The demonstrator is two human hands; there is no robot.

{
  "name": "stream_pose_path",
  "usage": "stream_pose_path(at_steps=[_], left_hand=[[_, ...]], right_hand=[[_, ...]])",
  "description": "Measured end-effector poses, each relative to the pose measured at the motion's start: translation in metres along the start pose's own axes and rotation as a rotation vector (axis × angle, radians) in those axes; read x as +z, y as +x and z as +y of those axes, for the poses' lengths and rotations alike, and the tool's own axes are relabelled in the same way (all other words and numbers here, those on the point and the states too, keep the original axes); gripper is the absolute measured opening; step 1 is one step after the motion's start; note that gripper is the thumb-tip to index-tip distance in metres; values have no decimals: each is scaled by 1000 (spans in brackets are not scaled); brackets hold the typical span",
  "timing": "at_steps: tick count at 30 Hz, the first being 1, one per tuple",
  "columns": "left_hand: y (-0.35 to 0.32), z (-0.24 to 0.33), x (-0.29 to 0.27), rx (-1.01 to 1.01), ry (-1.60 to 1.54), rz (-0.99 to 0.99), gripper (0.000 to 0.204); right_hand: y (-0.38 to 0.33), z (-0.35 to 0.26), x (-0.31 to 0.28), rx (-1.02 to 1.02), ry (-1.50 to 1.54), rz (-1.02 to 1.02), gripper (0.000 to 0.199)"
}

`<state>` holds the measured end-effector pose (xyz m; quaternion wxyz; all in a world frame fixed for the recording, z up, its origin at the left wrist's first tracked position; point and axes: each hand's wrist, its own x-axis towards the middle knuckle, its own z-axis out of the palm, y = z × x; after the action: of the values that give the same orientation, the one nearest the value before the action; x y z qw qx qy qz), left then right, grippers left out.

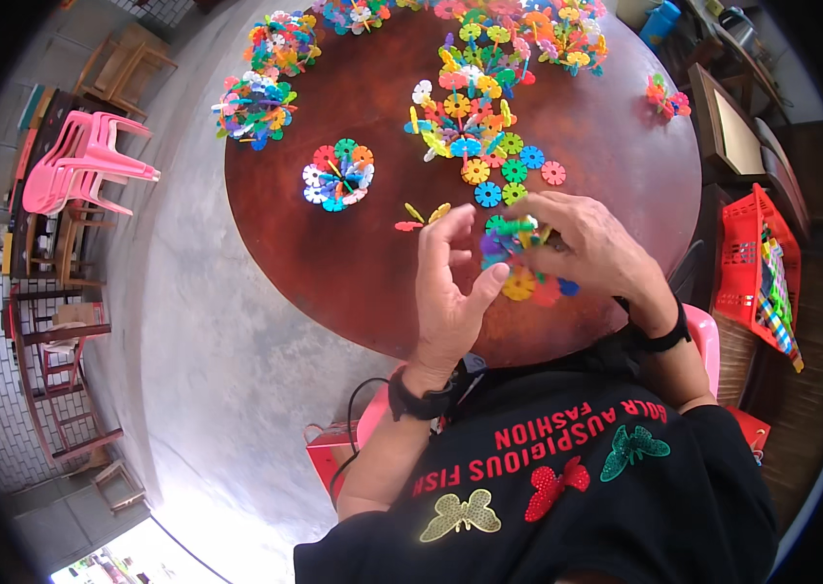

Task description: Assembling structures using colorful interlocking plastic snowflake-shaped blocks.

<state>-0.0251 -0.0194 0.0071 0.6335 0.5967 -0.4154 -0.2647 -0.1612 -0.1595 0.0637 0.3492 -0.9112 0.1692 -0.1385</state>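
In front of me, at the near side of the round table, is a small cluster of interlocking plastic discs (506,243) in purple, blue, green and white, partly blurred. My right hand (588,241) curls over it from the right, its fingers bent around the pieces. On the other side my left hand (450,282) is open, fingers and thumb apart, with the thumb tip beside the cluster; whether it touches cannot be told. Loose flat flower-shaped discs (514,195) in several colours lie just beyond and partly under my hands. A small joined piece (421,218) in yellow and red lies past my left fingertips.
The dark red-brown round table (324,282) carries a ring-shaped disc assembly (338,175), a larger one (460,122) in the middle and several ball-like ones (256,107) along the far left edge. A red basket (750,268) stands right; stacked pink chairs (85,161) stand far left.
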Motion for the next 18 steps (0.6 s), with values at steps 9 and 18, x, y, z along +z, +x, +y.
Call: stream_pose_path(at_steps=[9, 18], left_hand=[[2, 8, 0, 269, 510, -278, 19], [-1, 9, 3, 367, 467, -250, 19]], right_hand=[[-10, 1, 11, -46, 47, -197, 29], [-4, -12, 9, 0, 63, -290, 20]])
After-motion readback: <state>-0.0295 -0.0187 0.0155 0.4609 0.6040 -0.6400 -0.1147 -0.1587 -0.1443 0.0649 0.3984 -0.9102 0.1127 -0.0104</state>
